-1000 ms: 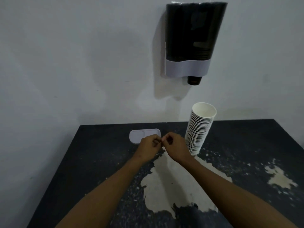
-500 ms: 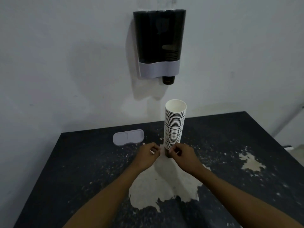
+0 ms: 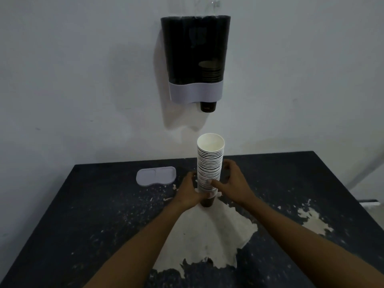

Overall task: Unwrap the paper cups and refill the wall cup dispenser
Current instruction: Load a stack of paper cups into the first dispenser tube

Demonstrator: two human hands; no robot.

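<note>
A tall stack of paper cups (image 3: 209,167) stands upright on the dark table (image 3: 83,215), mouth up, just past the middle of the tabletop, and both hands close around its lower part. The left hand (image 3: 188,192) comes in from 7 o'clock and curls around the stack's base, its fingers wrapping the left side and its thumb lying across the front near the dark bottom cup. The right hand (image 3: 232,183) comes in from 4 o'clock; its thumb presses the front of the stack a little higher up, while its fingers bend round the right side toward the back, though whether those far fingertips actually touch the cups is hard to judge from this angle. Straight above the stack, at 12 o'clock, the wall cup dispenser (image 3: 195,59) hangs on the pale wall: through its dark housing a short pile of cups shows low in the right-hand column, and one dark cup pokes out of the bottom opening. At 10 o'clock from the stack, well apart from the hands, a pale grey two-section lid (image 3: 155,176) lies flat on the table.
</note>
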